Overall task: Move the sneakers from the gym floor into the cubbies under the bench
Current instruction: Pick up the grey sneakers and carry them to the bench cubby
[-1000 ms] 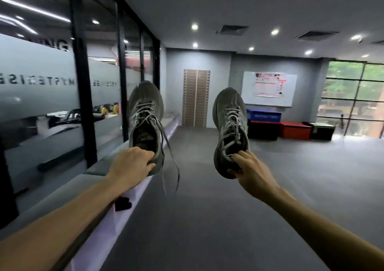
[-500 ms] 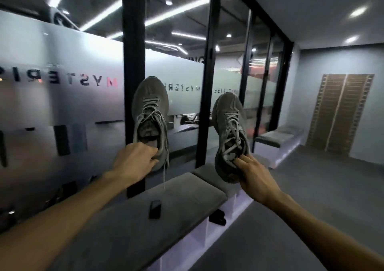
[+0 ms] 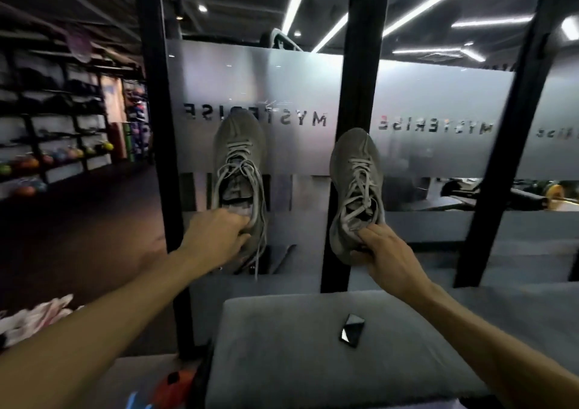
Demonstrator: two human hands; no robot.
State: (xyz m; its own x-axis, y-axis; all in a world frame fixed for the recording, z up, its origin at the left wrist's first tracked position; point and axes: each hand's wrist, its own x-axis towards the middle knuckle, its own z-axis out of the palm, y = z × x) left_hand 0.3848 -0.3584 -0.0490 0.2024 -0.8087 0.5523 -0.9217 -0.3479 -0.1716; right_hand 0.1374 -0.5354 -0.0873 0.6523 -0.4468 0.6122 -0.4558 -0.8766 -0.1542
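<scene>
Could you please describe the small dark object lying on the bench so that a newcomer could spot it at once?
Start at the grey padded bench below the frosted glass wall. On its cushion, towards the right, lies a small black rectangular object. It is glossy, flat, and the only thing on that cushion.

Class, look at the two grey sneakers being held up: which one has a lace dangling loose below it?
The sneaker in the left hand: its lace hangs below the heel. The right hand's sneaker shows none.

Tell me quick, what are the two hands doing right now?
Left hand: closed, gripping the heel of the left grey sneaker.
Right hand: closed, gripping the heel of the right grey sneaker.
</scene>
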